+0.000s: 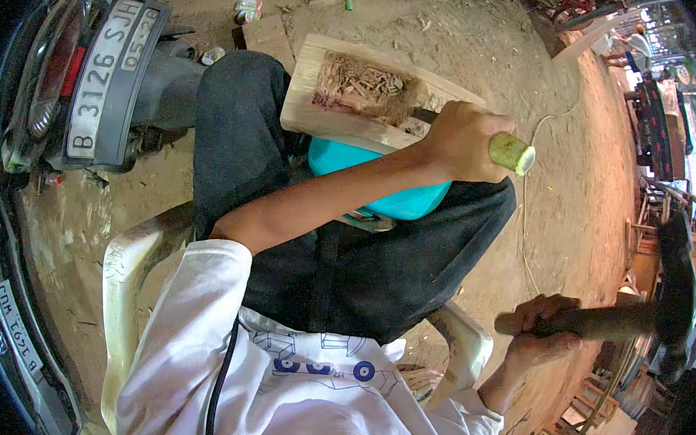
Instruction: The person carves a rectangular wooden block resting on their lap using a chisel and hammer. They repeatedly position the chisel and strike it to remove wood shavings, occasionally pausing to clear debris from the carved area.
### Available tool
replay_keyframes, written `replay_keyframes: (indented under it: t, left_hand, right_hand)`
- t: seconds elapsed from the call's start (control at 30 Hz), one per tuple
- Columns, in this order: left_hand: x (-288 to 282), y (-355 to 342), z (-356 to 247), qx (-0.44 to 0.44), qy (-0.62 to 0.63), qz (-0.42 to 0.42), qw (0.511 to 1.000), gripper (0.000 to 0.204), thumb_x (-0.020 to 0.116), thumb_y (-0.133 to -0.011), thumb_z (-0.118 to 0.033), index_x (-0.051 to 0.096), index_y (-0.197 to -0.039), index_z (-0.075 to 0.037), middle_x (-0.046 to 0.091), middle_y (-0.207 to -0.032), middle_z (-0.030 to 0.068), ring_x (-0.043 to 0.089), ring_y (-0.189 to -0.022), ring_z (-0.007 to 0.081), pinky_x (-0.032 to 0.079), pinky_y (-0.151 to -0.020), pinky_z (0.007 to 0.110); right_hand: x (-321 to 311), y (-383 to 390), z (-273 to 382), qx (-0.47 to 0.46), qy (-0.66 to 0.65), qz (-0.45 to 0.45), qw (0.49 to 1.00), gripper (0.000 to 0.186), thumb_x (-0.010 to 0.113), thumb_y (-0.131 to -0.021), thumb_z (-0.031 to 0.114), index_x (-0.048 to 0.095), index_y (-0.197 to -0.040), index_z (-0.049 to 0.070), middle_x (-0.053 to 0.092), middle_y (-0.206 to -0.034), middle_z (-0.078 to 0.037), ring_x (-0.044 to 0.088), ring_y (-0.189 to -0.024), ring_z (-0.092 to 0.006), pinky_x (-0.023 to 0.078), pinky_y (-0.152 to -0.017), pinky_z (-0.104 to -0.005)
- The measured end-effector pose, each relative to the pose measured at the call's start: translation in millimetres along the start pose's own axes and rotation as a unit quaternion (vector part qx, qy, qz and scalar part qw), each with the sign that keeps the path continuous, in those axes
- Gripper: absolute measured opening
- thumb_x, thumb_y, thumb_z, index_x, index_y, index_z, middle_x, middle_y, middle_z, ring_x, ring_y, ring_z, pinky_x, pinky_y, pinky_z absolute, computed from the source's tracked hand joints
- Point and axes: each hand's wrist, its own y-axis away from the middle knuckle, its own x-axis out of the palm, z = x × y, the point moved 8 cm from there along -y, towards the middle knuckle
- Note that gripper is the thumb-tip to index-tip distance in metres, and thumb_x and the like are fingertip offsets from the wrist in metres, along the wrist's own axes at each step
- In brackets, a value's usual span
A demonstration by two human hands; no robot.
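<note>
My left hand (467, 141) is closed round a chisel, whose yellow-green handle (513, 154) sticks out to the right of my fist. Its dark blade (424, 115) points left into the hollow of a pale wooden block (355, 126). Several wood chips (367, 82) lie in that hollow. Below the block is a turquoise rounded object (348, 159), between my knees. Out to the right, my right hand (543, 319) grips a hammer by its shaft (601, 322). The large dark hammer head (675, 296) is raised well away from the chisel.
I sit in a pale plastic chair (124, 282). A parked motorcycle (158, 80) stands at the left, with a second vehicle (10, 305) nearer. A thin cord (525, 223) runs over the dirt ground. Timber (594, 417) is stacked at the right; another person (637, 50) is far off.
</note>
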Motion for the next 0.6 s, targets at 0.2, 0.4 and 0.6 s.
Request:
replay_keyframes:
  t: [0.2, 0.4, 0.6]
  left_hand:
    - [-8.4, 3.1, 2.5, 0.009, -0.049, -0.008, 0.999, 0.031, 0.072, -0.051, -0.027, 0.059, -0.073, -0.009, 0.059, -0.061, 0.0139, 0.06, -0.062, 0.0352, 0.047, -0.056, 0.044]
    - [-2.2, -0.8, -0.6, 0.019, -0.007, -0.01, 1.0, 0.028, 0.07, -0.051, -0.023, 0.057, -0.07, -0.008, 0.056, -0.06, 0.0142, 0.058, -0.059, 0.035, 0.045, -0.054, 0.043]
    - [-8.1, 0.0, 6.9, -0.012, -0.046, -0.002, 0.999, 0.029, 0.07, -0.052, -0.025, 0.061, -0.074, -0.009, 0.058, -0.06, 0.0141, 0.059, -0.061, 0.0347, 0.047, -0.057, 0.044]
  right_hand:
    - [3.3, -5.3, 2.0, 0.054, 0.188, -0.035, 0.98, 0.033, 0.042, -0.094, 0.035, 0.05, -0.09, 0.003, 0.052, -0.065, -0.003, 0.049, -0.049, -0.0137, 0.039, -0.042, -0.0286]
    - [-16.2, 6.8, -18.5, 0.083, -0.102, -0.109, 0.985, 0.045, 0.049, -0.084, 0.053, 0.047, -0.08, 0.008, 0.047, -0.057, -0.002, 0.045, -0.045, -0.0151, 0.037, -0.039, -0.0267]
    - [31.4, -7.8, 7.8, 0.155, 0.147, -0.028, 0.977, 0.047, 0.037, -0.093, 0.05, 0.045, -0.08, 0.006, 0.043, -0.054, 0.001, 0.039, -0.038, -0.0117, 0.031, -0.035, -0.0266]
